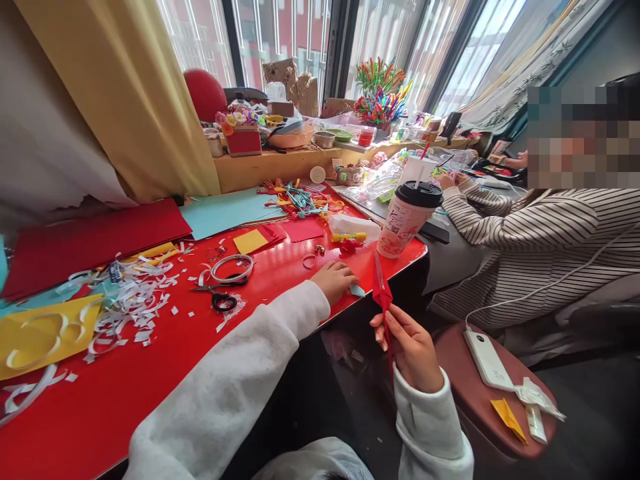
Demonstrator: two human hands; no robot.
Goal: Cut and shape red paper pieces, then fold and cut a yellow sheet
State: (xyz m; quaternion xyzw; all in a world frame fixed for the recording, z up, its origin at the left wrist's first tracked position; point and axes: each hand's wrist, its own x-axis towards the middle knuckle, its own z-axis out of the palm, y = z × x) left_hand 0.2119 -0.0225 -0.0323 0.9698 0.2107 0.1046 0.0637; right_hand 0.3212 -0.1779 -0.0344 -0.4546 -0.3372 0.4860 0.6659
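My right hand [413,347], off the table's front edge, pinches a folded strip of red paper [382,293] that stands upright and widens towards its top. On the table edge rests my left hand [336,283], its fingers bent and closed over a small light blue paper piece [357,291]. Part of that piece is hidden under the fingertips. Behind my left hand lie a yellow glue stick [349,237] and a red paper scrap [351,247]. Black-handled scissors [224,302] and a roll of white tape [232,268] lie to its left.
A lidded drink cup [407,220] stands at the table's right corner. White paper scraps [130,307] and coloured sheets [100,240] cover the left side. At right sits a person in a striped sleeve [525,220]; a stool [480,393] holds a white power bank [487,360].
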